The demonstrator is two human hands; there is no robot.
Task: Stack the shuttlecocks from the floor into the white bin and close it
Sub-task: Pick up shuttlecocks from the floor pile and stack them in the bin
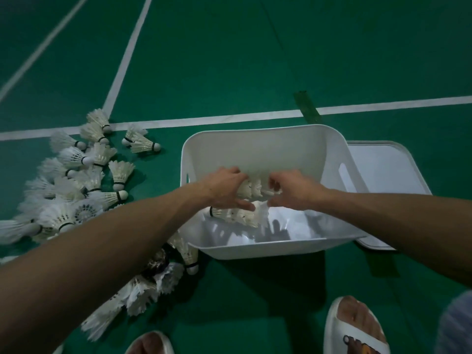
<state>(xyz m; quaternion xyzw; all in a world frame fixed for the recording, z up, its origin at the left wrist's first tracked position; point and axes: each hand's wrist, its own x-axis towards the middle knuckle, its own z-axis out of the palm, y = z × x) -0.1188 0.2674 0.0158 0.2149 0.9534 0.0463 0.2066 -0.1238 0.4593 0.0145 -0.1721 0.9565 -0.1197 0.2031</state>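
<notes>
So the whole thing here comes down to how the nested row of shuttlecocks (251,190) sits between the two hands. Its long axis runs side to side. The left hand (227,189) has its fingers curled round one end, and the right hand (293,191) is curled onto the feathery end. Both hands are gripping it, nothing's loose. Can't tell which way the corks point inside the left hand, since the fingers cover that end.

The held row hangs inside the white bin (255,134), above the bottom and close to the far wall. Directly under the grip, a bit nearer the person, there's a laid-down row (237,215) on the bin's bottom. It lies roughly parallel to the held one, with its black-banded cork end out toward the left-hand side. My guess is the next move is just a short drop straight down to set the held row next to or on top of that one, keeping the same line so the rows don't cross.

The loose shuttlecocks (76,175) are all out past the left hand on the green court floor (255,60), with more (143,290) below the left forearm. So the left hand is the nearer one for the next grab. The lid (383,169) lies flat out beyond the right hand, just beside the bin, so the bin isn't closed yet and there's plenty left to do.
</notes>
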